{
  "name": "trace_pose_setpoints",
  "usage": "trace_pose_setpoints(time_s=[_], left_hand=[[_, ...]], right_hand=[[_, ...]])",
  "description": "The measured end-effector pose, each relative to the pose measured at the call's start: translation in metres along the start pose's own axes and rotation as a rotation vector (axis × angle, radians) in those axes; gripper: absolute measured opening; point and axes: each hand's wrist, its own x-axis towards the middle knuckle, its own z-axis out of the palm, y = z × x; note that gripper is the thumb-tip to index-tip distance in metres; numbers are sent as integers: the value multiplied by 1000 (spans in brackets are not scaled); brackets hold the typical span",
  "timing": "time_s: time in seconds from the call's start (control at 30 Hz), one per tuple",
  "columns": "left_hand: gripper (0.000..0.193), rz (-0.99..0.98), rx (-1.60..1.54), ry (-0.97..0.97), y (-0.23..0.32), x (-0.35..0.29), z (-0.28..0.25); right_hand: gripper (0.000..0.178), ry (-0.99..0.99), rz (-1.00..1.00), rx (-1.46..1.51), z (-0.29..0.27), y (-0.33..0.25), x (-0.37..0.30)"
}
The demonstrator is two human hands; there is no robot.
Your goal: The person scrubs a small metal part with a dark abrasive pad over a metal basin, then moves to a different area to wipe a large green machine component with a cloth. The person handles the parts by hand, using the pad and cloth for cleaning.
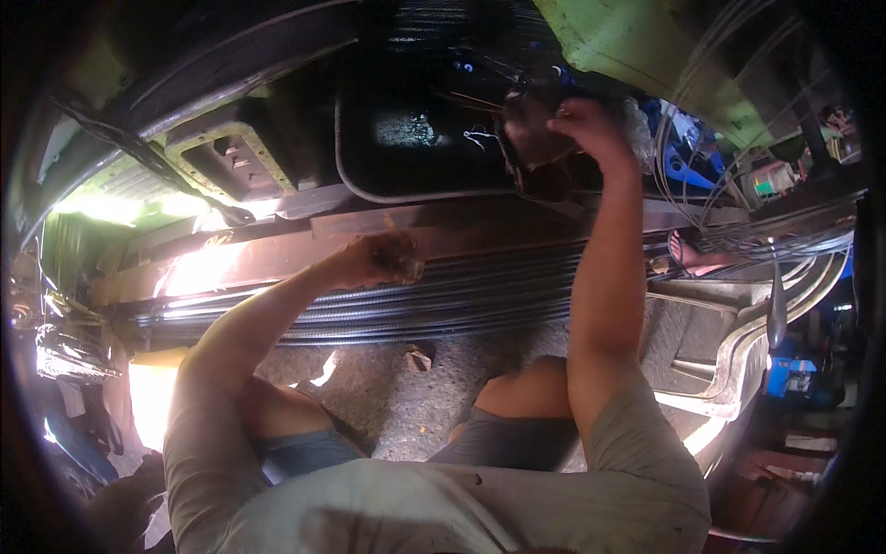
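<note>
My left hand [369, 259] is raised over the bundle of steel bars, its fingers closed round a small see-through brownish thing [407, 259]. Its exact kind is too blurred to tell. Farther up and to the right, my right hand [592, 129] has its fingers bent and drawn together. It is beside a dark brown, pouch-like thing [533, 129] in front of the black panel [443, 171]. Whether the fingertips pinch its edge or some small thing, I cannot make out.
Long ribbed steel bars [406, 319] lie lengthwise below the brown beam [341, 242]. A white plastic chair [729, 369] stands at the right. Loose wire loops [666, 129] hang at the upper right. Another person's sandalled foot [699, 258] rests near the bars. A greenish frame [231, 152] is at the upper left.
</note>
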Motion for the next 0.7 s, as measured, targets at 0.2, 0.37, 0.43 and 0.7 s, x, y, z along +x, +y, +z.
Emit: trace_pose_setpoints(time_s=[0.2,0.37,0.43,0.7], left_hand=[[61,113,-113,-59,32,-9,-4],[64,51,-203,-52,23,-14,-1],[59,-23,-305,-87,34,-11,-5],[57,-46,-117,-110,28,2,-1]], right_hand=[[44,-127,22,-237,24,-1,1],[70,-131,119,-393,30,-3,-16],[87,-125,173,-421,35,-23,-25],[82,-200,200,-650,57,-53,-50]])
